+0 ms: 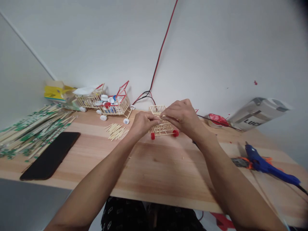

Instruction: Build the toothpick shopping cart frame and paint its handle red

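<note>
Your work sits near the back of the wooden table point(156, 166), close to the wall: a small cart of thin, pale wooden sticks point(164, 129), standing between your two hands, with two round red plastic wheels point(175, 133) showing on your side. Your left hand point(141, 124) reaches in at the cart's upper left, thumb and forefinger drawn close together. Your right hand point(184, 116) arches over its upper right, fingertips bunched near the left ones. Whether either is pinching a loose stick, you can't tell from here (pale wood against pale wood hides it).

The step in hand looks like fine placing or adjusting at the top of the frame. The next move seems to call for a light, steady touch, since slats this thin could shift or snap under pressure.

Just beyond your left wrist lies a loose heap of short pale sticks point(116, 131), within easy reach. The blue glue gun point(264, 162) rests well apart on the right, past your right forearm; should a joint need bonding, one hand would have to leave the cart while the other keeps it steady.
</note>
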### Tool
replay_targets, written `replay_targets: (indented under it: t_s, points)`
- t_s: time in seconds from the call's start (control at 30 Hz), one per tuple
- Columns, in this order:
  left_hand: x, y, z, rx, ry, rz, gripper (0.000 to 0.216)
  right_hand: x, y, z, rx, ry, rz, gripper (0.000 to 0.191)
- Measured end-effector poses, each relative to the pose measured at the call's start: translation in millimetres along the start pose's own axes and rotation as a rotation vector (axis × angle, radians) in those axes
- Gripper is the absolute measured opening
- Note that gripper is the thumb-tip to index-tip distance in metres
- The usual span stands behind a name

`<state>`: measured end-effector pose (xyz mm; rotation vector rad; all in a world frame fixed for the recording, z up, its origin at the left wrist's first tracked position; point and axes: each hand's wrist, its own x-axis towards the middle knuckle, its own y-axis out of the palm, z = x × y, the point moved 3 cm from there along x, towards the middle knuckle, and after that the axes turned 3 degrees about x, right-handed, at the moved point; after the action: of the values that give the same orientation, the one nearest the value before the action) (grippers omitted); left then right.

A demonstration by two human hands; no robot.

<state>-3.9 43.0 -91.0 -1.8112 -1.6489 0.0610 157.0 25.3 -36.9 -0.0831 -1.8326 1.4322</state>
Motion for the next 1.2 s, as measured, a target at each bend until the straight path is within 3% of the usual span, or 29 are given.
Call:
replay_targets:
  t_s: [1.2]
  points:
    - [0.3,0.4,1.2,-0.014,-0.021,0.000,0.006,-0.1,1.4,0.1,-0.022,-0.014,-0.015,0.016]
